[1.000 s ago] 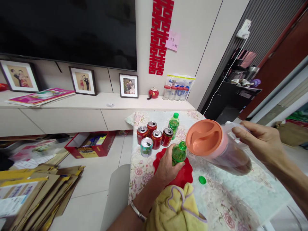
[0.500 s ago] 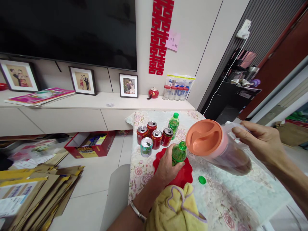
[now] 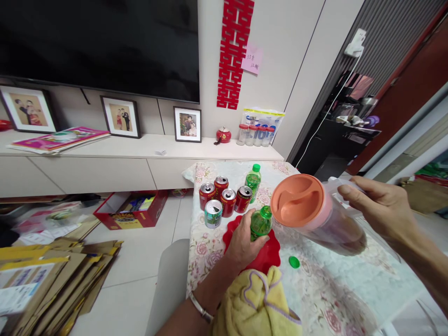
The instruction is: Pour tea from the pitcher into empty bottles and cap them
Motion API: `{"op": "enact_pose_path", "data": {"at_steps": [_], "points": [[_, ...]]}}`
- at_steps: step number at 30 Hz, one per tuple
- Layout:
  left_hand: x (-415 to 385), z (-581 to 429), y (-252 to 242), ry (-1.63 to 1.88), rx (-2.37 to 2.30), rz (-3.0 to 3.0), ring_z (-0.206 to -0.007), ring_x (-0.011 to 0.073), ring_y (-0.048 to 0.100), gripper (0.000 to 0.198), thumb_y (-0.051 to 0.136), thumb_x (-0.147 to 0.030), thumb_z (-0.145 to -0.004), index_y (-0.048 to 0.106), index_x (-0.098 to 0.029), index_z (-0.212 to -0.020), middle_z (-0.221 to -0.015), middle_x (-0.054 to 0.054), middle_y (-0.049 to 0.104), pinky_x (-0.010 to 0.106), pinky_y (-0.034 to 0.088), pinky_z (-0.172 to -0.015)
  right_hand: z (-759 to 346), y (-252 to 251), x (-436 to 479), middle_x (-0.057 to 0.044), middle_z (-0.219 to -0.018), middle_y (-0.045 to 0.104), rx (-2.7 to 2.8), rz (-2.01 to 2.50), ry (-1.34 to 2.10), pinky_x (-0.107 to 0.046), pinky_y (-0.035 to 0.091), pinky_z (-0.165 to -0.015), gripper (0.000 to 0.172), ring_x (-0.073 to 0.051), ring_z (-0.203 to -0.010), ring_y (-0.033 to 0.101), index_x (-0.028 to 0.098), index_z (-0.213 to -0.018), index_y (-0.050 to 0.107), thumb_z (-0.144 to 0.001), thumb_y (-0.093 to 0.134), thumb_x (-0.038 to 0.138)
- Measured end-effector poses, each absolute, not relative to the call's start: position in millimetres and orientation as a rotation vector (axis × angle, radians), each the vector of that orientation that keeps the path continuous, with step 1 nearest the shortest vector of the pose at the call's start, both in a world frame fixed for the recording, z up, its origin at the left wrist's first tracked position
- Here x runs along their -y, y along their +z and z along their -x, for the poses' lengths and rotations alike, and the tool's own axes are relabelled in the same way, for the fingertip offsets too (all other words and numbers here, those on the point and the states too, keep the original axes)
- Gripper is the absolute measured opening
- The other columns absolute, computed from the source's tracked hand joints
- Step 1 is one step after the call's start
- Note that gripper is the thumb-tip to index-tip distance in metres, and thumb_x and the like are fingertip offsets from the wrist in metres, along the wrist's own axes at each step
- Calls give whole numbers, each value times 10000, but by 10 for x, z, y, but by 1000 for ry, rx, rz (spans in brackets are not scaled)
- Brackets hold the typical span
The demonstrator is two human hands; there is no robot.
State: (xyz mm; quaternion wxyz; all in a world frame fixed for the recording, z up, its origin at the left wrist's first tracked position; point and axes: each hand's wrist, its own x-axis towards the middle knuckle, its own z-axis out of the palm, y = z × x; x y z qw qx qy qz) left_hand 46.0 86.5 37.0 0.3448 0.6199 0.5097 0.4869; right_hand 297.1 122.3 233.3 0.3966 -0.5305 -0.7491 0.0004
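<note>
My left hand (image 3: 245, 242) is wrapped round a green plastic bottle (image 3: 261, 225), which stands uncapped over a red scalloped plate (image 3: 269, 254). In my right hand (image 3: 381, 200) is the handle of a clear pitcher (image 3: 336, 233) with an orange lid (image 3: 297, 200). The pitcher is tilted far over, dark liquid inside, its lid edge right beside the bottle's mouth. Whether liquid is flowing I cannot tell. On the tablecloth to the right of the plate lies a green bottle cap (image 3: 294, 262). A yellow towel (image 3: 259, 303) is bunched in front of the plate.
Several red drink cans (image 3: 228, 203) and a teal can (image 3: 213, 214) stand left of the bottle. Behind them is a second green bottle (image 3: 253, 182), capped. A white cabinet (image 3: 87, 172) runs along the wall; flattened cardboard (image 3: 63, 280) lies on the floor at left.
</note>
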Motion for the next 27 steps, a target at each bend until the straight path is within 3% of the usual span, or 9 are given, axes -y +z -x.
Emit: {"op": "enact_pose_path", "data": {"at_steps": [9,18,27], "points": [[-853,-448,404,1243,-1335,-1597,-1372,330,585,777,728,-266,-758,432,-214,-1475,-1464,164,618,505,452,-1165,-2984,2339,-1210,28,-576,370,1839,1398,148,-288,248,-537,655,-144,-567,353,224,-541,461,-749,634,821],[-850,-454,409,1243,-1315,-1595,-1393,345,563,779,705,-274,-764,415,-153,-1477,-1474,210,597,517,434,-1177,-2965,2340,-1214,29,-571,365,1836,1398,142,-287,246,-538,645,-139,-565,347,221,-532,452,-747,646,796],[-853,-449,398,1258,-1316,-1592,-1384,333,579,771,730,-263,-761,429,-217,-1470,-1469,167,615,508,449,-1168,-2966,2356,-1209,32,-556,346,1863,1371,111,-276,254,-515,639,-137,-542,347,223,-531,440,-758,643,786]]}}
